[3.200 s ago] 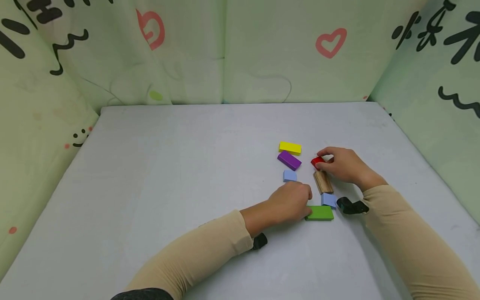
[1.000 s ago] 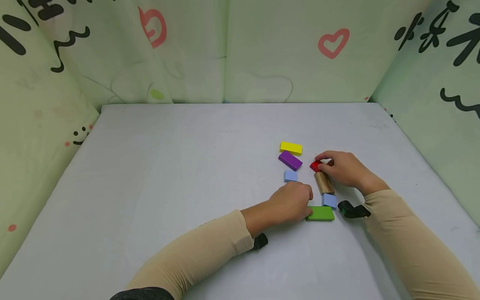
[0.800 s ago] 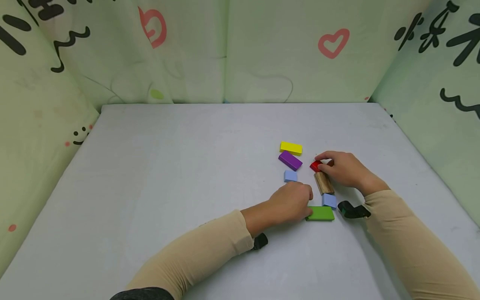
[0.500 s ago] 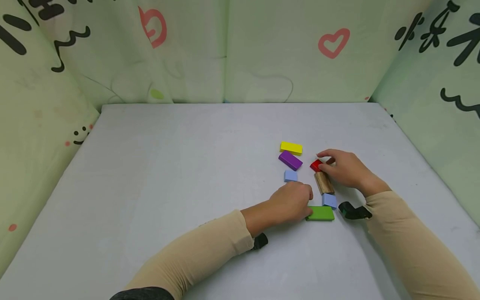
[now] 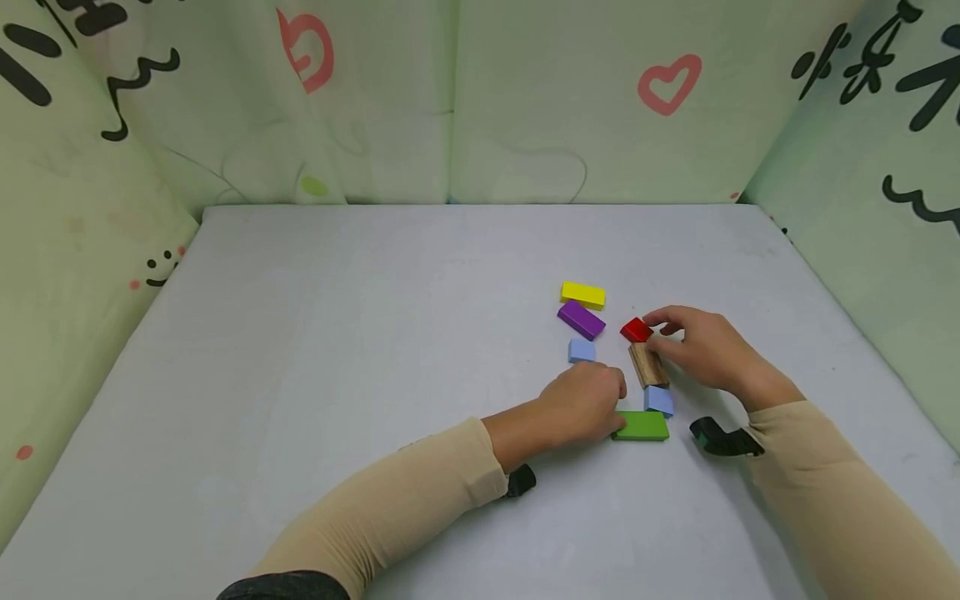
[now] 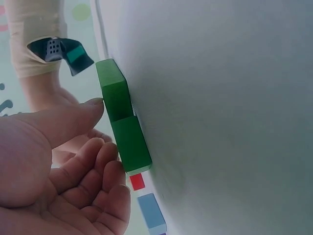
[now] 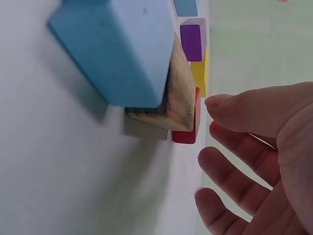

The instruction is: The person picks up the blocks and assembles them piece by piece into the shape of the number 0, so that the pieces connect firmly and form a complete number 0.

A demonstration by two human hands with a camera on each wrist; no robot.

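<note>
White bench [image 5: 375, 333] fills the middle and bottom of the head view, pale green walls [image 5: 510, 125] with black characters and a pinkish heart outline along top and sides. Right of centre, a small red block [image 5: 636, 330] lies above a brown wood-grain block [image 5: 648, 367], then a light blue block [image 5: 658, 402] and a flat, bright green block [image 5: 642, 426]. Right hand [image 5: 697, 343] is relaxed, fingers apart beside the red block; left hand [image 5: 577, 404] has thumb against green, fingers curled, can't tell if gripping.

We see head view evenly bright, soft shadow [image 5: 768, 521] lower right; wrist views dimmer, right one's near blue block [image 7: 117, 54] soft-edged.
</note>
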